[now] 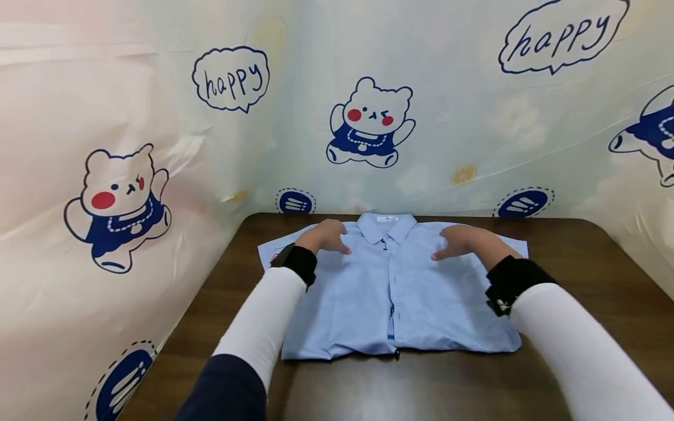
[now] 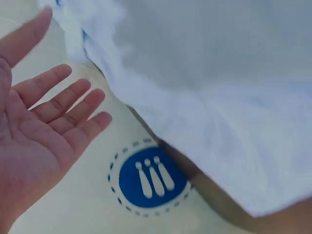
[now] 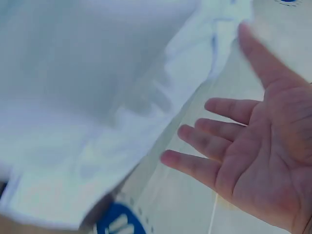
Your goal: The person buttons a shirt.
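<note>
A light blue short-sleeved shirt lies front side up on the table, its collar at the far edge and its hem toward me. Over the shirt's left shoulder area hovers my left hand, fingers extended and holding nothing. My right hand is over the opposite shoulder area, likewise holding nothing. In the left wrist view the left hand shows an open palm beside the shirt. The right wrist view shows the right hand with spread fingers, apart from the shirt.
The brown wooden table has rounded far corners. A pale curtain printed with bears and the word "happy" hangs behind and to the left of it. Black bands circle both wrists.
</note>
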Available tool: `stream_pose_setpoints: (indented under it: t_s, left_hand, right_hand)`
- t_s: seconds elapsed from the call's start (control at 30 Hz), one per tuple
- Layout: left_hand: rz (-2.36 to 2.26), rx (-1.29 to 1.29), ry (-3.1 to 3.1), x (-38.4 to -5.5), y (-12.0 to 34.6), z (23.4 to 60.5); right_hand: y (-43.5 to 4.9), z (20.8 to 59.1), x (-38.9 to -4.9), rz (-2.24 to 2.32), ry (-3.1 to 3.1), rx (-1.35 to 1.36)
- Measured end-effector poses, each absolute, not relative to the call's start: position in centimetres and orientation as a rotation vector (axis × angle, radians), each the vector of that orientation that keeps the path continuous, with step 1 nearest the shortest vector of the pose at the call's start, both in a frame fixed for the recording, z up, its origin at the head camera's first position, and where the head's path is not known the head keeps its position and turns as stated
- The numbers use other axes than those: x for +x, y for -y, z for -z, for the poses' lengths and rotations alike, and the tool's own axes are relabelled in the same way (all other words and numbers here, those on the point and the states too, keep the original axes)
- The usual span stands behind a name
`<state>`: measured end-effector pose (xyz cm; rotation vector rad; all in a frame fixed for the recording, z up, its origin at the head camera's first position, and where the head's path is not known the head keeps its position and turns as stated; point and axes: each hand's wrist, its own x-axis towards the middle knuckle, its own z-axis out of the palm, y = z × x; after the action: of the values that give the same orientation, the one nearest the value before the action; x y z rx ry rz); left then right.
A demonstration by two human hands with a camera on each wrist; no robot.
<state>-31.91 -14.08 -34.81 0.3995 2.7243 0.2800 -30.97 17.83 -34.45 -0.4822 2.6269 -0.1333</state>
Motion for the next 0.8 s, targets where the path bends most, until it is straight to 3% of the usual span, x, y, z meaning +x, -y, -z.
stream_pose_setpoints:
  t_s: [0.33,0.5,0.8]
  left_hand:
    - [-0.472,0.455,-2.734,-33.5,7.7,39.4]
    - [-0.347,0.566,-2.809,-33.1,6.3,41.0]
    - [-0.249,0.683,-2.853,-32.4,6.3,40.9]
  right_hand:
    - [-10.9,40.0,-33.9,0.599,-2.753,-0.501]
    - [-9.3,41.1,-33.7,0.431,-2.824,-0.532]
    - [-8.3,39.9,-33.0,0.175,-2.82,-0.553]
